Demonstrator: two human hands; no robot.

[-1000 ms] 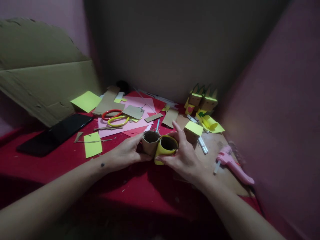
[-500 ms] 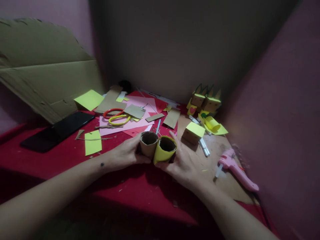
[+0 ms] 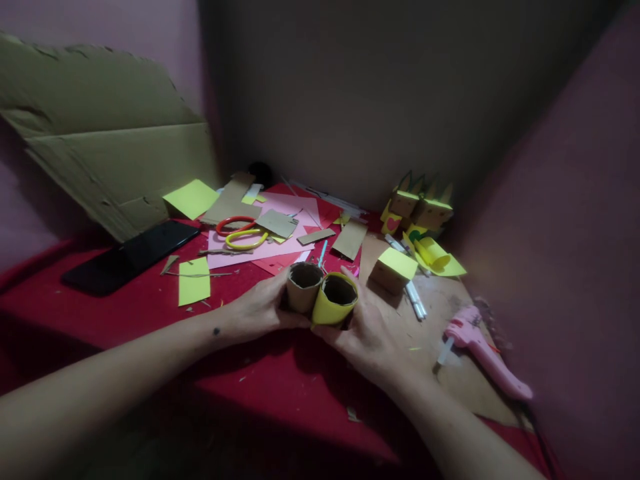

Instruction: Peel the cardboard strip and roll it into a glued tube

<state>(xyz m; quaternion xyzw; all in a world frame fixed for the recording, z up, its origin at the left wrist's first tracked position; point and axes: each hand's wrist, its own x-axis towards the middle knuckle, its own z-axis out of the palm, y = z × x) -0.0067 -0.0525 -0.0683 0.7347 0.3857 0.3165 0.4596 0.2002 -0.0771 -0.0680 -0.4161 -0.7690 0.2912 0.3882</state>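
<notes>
My left hand (image 3: pixel 263 305) is wrapped round a plain brown cardboard tube (image 3: pixel 301 299), its open end facing up. Against it, on the right, my right hand (image 3: pixel 363 333) grips a yellow-covered tube (image 3: pixel 330 315) with a brown inside, tilted slightly. The two tubes appear to touch side by side above the red cloth (image 3: pixel 280 380). Beyond my right hand sits a small cardboard box with a yellow top (image 3: pixel 397 263). My palms hide the lower outer sides of the tubes.
Red-and-yellow-handled scissors (image 3: pixel 245 239) lie on pink paper (image 3: pixel 220 259) among cardboard scraps. A black phone (image 3: pixel 133 257) and a large cardboard sheet (image 3: pixel 110 140) are left. Right are a pink glue gun (image 3: pixel 487 357), white markers (image 3: pixel 416 301) and yellow box figures (image 3: pixel 430 212).
The view has shifted, so most things appear slightly farther right. Both hands still hold the two tubes side by side.
</notes>
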